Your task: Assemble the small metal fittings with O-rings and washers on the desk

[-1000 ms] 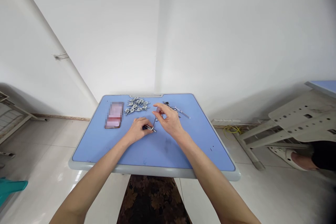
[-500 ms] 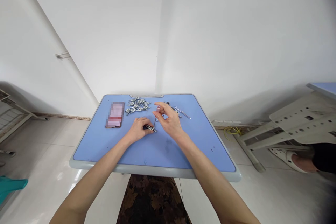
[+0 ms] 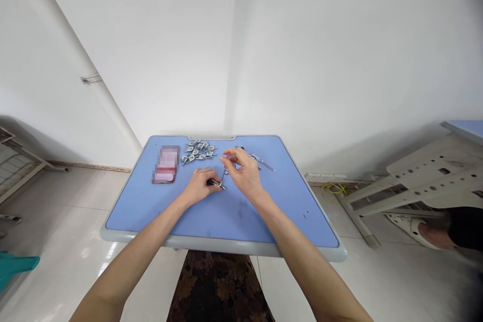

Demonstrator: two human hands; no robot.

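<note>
On the blue tabletop [image 3: 226, 219], my left hand [image 3: 198, 186] pinches a small silver metal fitting [image 3: 218, 184], its outer end showing past the fingertips. My right hand [image 3: 243, 168] grips a screwdriver [image 3: 224, 173] by its pinkish handle between thumb and fingers. The thin shaft slants down to the fitting; whether the tip sits in a screw is too small to tell. Beyond my left hand lies a pile of similar silver fittings [image 3: 198, 151]. More metal parts [image 3: 263, 162] lie behind my right hand, which partly hides them.
A phone with a blurred screen [image 3: 166, 164] lies at the table's left. A yellow cable [image 3: 334, 189] is on the floor at right, near another desk [image 3: 426, 171] and a person's foot in a white clog [image 3: 409, 226]. A teal stool [image 3: 17, 266] stands at lower left.
My right thumb and fingers have closed in around the screwdriver handle, the forefinger bending inward. My left hand and the fitting have stayed in place.
</note>
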